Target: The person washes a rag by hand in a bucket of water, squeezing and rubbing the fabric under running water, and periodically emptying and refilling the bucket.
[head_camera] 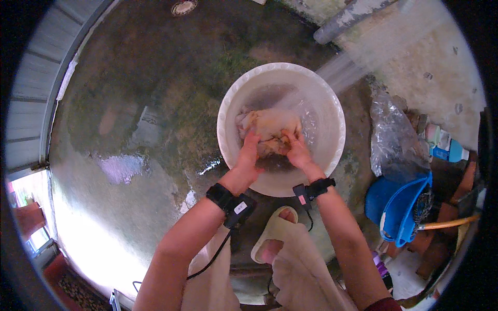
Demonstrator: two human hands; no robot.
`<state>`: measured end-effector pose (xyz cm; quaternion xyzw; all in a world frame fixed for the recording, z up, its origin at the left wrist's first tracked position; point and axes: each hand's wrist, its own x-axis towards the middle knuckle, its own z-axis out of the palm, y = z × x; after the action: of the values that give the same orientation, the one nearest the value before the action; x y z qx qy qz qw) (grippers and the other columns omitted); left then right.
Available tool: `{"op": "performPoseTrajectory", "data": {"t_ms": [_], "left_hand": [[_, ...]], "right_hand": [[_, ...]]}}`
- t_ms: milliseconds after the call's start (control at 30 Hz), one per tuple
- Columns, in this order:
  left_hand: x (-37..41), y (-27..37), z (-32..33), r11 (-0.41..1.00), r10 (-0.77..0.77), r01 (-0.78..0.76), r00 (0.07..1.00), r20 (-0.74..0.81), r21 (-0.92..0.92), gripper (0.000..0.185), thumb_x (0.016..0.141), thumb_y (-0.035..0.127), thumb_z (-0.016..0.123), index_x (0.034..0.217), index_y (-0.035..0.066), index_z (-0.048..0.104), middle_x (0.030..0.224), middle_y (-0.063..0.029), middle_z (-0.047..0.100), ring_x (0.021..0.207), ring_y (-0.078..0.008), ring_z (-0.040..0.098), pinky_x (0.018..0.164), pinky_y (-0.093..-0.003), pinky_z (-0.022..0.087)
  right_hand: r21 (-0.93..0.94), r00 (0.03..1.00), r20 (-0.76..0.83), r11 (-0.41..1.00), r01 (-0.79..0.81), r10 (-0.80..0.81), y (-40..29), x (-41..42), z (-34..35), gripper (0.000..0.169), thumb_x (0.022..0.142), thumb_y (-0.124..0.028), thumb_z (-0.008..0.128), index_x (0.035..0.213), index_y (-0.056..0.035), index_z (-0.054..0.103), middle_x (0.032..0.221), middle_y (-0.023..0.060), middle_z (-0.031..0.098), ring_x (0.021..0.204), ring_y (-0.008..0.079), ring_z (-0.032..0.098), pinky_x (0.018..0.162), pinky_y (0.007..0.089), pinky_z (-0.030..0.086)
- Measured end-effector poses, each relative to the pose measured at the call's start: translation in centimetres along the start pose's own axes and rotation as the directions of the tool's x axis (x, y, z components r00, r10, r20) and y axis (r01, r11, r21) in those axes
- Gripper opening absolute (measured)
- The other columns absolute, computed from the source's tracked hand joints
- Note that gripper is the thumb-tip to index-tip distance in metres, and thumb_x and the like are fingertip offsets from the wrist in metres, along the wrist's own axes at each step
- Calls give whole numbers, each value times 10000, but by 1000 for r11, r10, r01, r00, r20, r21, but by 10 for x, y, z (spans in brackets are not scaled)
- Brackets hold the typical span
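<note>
A large white plastic basin (334, 155) stands on the wet floor before me, holding water and a crumpled, wet orange and pale cloth (272, 122). At the cloth's near left edge is my left hand (249, 153), its fingertips pressed into the folds. My right hand (297, 149) grips the cloth's near right edge. Water streams (342, 72) from the upper right into the basin and onto the cloth. A black strap with a small device is on each wrist.
A round floor drain (184, 7) lies at the far left, a grey pipe (350, 19) at the far right. On the right are a clear plastic bag (393, 136), a blue plastic container (393, 210) and a blue bottle (455, 151). My slippered foot (274, 233) is close to the basin.
</note>
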<state>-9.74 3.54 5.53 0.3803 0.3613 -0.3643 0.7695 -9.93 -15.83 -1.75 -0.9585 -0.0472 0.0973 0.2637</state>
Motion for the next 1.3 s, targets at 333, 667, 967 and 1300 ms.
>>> {"op": "performPoseTrajectory", "data": {"t_ms": [333, 667, 967, 1300], "left_hand": [[29, -38, -11, 961, 120, -102, 991, 57, -256, 305, 845, 224, 494, 1124, 100, 484, 1020, -61, 571, 904, -197, 578, 715, -378, 508], [-12, -15, 61, 942, 331, -335, 934, -131, -2, 224, 799, 222, 557, 912, 35, 605, 855, -57, 599, 733, -155, 572, 628, -300, 475], [-14, -12, 74, 721, 569, -389, 804, -172, 573, 275, 798, 247, 541, 783, -15, 624, 677, -51, 627, 653, -172, 584, 605, -338, 470], [-14, 18, 11, 599, 602, -779, 591, 537, 186, 235, 841, 189, 578, 992, 11, 598, 1022, -64, 589, 953, -137, 528, 798, -272, 437]], "right_hand": [[646, 979, 187, 761, -57, -85, -103, -41, -78, 253, 688, -128, 666, 857, -58, 492, 921, 41, 489, 833, 143, 465, 761, 284, 402], [864, 876, -129, 486, -131, 466, -110, -35, -57, 275, 847, -228, 567, 1024, -19, 540, 956, 76, 553, 883, 166, 500, 796, 287, 403], [956, 850, -13, 256, -144, 526, -103, -25, -70, 266, 868, -240, 537, 943, 13, 563, 895, 66, 578, 840, 138, 528, 741, 268, 432], [887, 924, 70, 401, -230, 376, -61, -36, -104, 190, 814, -61, 585, 995, -11, 615, 937, 27, 582, 839, 104, 541, 771, 230, 432]]}}
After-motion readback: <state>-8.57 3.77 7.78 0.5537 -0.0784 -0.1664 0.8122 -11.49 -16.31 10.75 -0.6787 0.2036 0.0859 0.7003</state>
